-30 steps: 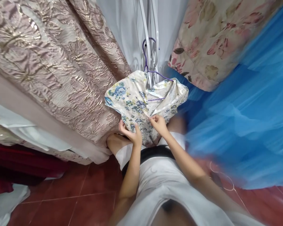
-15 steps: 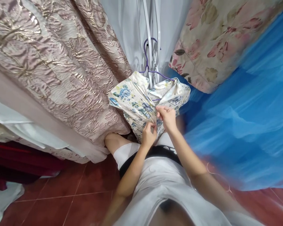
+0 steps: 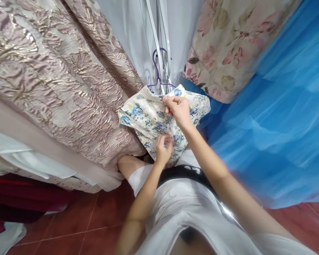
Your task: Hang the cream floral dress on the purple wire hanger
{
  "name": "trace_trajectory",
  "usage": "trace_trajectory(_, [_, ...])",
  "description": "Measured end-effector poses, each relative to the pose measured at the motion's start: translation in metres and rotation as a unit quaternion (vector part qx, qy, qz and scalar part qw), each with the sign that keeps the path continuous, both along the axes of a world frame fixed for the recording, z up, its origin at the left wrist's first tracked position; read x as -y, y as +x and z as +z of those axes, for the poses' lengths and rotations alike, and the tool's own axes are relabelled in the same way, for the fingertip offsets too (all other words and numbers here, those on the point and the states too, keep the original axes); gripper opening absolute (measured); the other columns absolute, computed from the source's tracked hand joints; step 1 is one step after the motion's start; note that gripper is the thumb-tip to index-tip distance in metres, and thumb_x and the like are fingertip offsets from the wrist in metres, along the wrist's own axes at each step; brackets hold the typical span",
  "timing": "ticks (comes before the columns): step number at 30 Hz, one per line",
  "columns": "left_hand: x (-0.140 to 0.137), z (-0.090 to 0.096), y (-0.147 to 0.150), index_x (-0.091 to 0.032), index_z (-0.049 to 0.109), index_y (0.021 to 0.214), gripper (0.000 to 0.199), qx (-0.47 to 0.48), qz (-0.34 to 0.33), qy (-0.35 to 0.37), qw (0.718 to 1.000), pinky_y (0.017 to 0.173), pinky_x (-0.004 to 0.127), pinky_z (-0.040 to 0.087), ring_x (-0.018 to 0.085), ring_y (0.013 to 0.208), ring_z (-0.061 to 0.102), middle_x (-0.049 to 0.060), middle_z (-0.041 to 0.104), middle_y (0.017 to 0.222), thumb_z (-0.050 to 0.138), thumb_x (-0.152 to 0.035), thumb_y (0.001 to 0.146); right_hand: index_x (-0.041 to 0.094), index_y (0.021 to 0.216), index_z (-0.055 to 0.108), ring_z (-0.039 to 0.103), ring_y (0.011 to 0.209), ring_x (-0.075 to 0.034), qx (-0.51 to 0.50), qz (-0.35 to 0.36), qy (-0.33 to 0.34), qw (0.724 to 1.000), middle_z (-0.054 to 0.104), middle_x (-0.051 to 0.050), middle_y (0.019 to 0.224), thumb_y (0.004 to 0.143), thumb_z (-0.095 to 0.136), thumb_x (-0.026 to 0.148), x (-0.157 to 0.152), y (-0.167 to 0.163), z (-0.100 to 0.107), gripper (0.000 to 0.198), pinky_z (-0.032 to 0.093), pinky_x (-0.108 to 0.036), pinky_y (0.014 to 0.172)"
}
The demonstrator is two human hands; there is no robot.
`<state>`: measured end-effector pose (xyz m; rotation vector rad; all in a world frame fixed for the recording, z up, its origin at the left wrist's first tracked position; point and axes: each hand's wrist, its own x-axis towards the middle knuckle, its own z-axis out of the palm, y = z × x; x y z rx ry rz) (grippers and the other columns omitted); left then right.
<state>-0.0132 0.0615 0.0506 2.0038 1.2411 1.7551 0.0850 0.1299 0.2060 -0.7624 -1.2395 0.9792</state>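
A white dress with blue flowers (image 3: 138, 109) hangs on a purple hanger (image 3: 155, 65) in front of my legs. My right hand (image 3: 178, 109) is closed in a pinch at the top of the dress's middle opening, just under the neckline. The opening looks like a zipper, but its pull is hidden by my fingers. Lower down, my left hand (image 3: 164, 147) is over the front of the fabric with its fingers curled. Motion smears those fingertips, so I cannot tell if they grip cloth.
White straps (image 3: 152, 26) run down behind the hanger. Pink embossed fabric (image 3: 77, 81) hangs on the left, pink floral cloth (image 3: 218, 53) and blue tulle (image 3: 281, 131) on the right. Dark red cloth (image 3: 21, 198) lies low at left over red floor tiles (image 3: 66, 230).
My right hand has moved up to the neckline, and the dress's V-shaped opening has closed. My left hand shifted slightly left and its fingers blurred. The view has turned slightly.
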Motion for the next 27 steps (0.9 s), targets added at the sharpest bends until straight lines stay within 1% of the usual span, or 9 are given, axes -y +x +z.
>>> trace_trajectory(2, [-0.016, 0.045, -0.016, -0.017, 0.061, 0.11, 0.024, 0.034, 0.048, 0.077, 0.995, 0.073, 0.029, 0.052, 0.018, 0.086, 0.064, 0.011, 0.066, 0.107, 0.051, -0.038, 0.103, 0.018, 0.069, 0.062, 0.039, 0.041, -0.007, 0.008, -0.003, 0.002, 1.0, 0.054, 0.004, 0.05, 0.089, 0.07, 0.044, 0.005, 0.004, -0.003, 0.034, 0.031, -0.022, 0.042])
trace_trajectory(4, [-0.037, 0.094, -0.033, -0.017, 0.059, 0.121, 0.037, 0.009, 0.066, 0.144, 0.987, 0.083, 0.032, 0.052, 0.02, 0.1, 0.064, 0.014, 0.063, 0.119, 0.04, -0.046, 0.107, 0.019, 0.068, 0.059, 0.038, 0.04, -0.007, 0.02, -0.001, 0.006, 1.0, 0.054, 0.004, 0.05, 0.089, 0.071, 0.048, 0.005, 0.007, -0.005, 0.038, 0.032, -0.022, 0.042])
trace_trajectory(7, [-0.069, 0.15, -0.049, -0.019, 0.063, 0.113, 0.042, -0.148, 0.009, 0.12, 0.982, 0.088, 0.032, 0.051, 0.022, 0.102, 0.064, 0.012, 0.065, 0.112, 0.041, -0.053, 0.105, 0.019, 0.068, 0.057, 0.04, 0.041, -0.007, 0.039, 0.001, 0.011, 0.999, 0.053, 0.005, 0.05, 0.087, 0.07, 0.055, -0.001, 0.007, -0.006, 0.043, 0.032, -0.021, 0.043])
trace_trajectory(9, [-0.084, 0.168, -0.05, -0.02, 0.064, 0.103, 0.043, -0.218, -0.003, 0.102, 0.971, 0.091, 0.034, 0.049, 0.023, 0.101, 0.065, 0.01, 0.066, 0.101, 0.039, -0.055, 0.105, 0.02, 0.067, 0.055, 0.041, 0.043, -0.007, 0.042, -0.007, 0.013, 0.999, 0.053, 0.004, 0.05, 0.086, 0.07, 0.058, -0.006, 0.006, -0.008, 0.045, 0.033, -0.021, 0.044])
trace_trajectory(15, [-0.102, 0.187, -0.042, -0.022, 0.061, 0.093, 0.045, -0.202, 0.049, 0.138, 0.968, 0.091, 0.035, 0.045, 0.022, 0.099, 0.061, 0.008, 0.064, 0.095, 0.037, -0.057, 0.106, 0.02, 0.063, 0.052, 0.037, 0.04, -0.007, 0.04, -0.045, -0.008, 0.998, 0.049, 0.006, 0.045, 0.085, 0.07, 0.049, -0.007, -0.003, -0.029, 0.04, 0.031, -0.023, 0.044])
trace_trajectory(18, [-0.112, 0.205, -0.075, -0.02, 0.059, 0.09, 0.044, -0.151, 0.117, 0.19, 0.963, 0.085, 0.033, 0.043, 0.017, 0.092, 0.058, 0.005, 0.063, 0.091, 0.037, -0.055, 0.107, 0.019, 0.061, 0.055, 0.035, 0.038, -0.007, 0.072, -0.021, -0.047, 0.996, 0.05, 0.005, 0.042, 0.081, 0.069, 0.039, 0.009, -0.002, -0.049, 0.032, 0.029, -0.023, 0.043])
trace_trajectory(21, [-0.122, 0.212, -0.132, -0.017, 0.059, 0.089, 0.044, -0.12, 0.181, 0.202, 0.955, 0.08, 0.032, 0.039, 0.012, 0.086, 0.055, 0.001, 0.058, 0.085, 0.042, -0.053, 0.108, 0.018, 0.059, 0.056, 0.037, 0.038, -0.007, 0.086, 0.006, -0.091, 0.992, 0.05, 0.005, 0.041, 0.076, 0.069, 0.038, 0.034, 0.008, -0.07, 0.029, 0.027, -0.022, 0.043])
trace_trajectory(24, [-0.126, 0.186, -0.18, -0.014, 0.056, 0.084, 0.045, -0.05, 0.196, 0.148, 0.968, 0.075, 0.03, 0.034, 0.008, 0.078, 0.05, -0.004, 0.051, 0.077, 0.048, -0.052, 0.106, 0.018, 0.06, 0.056, 0.038, 0.038, -0.007, 0.085, 0.032, -0.119, 0.989, 0.051, 0.004, 0.042, 0.074, 0.068, 0.039, 0.059, 0.018, -0.086, 0.028, 0.027, -0.022, 0.043])
trace_trajectory(27, [-0.128, 0.134, -0.197, -0.014, 0.052, 0.079, 0.046, 0.037, 0.183, 0.078, 0.979, 0.077, 0.028, 0.036, 0.007, 0.078, 0.049, -0.005, 0.049, 0.075, 0.05, -0.053, 0.104, 0.019, 0.06, 0.055, 0.04, 0.039, -0.008, 0.095, 0.045, -0.152, 0.983, 0.052, 0.004, 0.042, 0.073, 0.067, 0.038, 0.074, 0.022, -0.1, 0.026, 0.028, -0.022, 0.043])
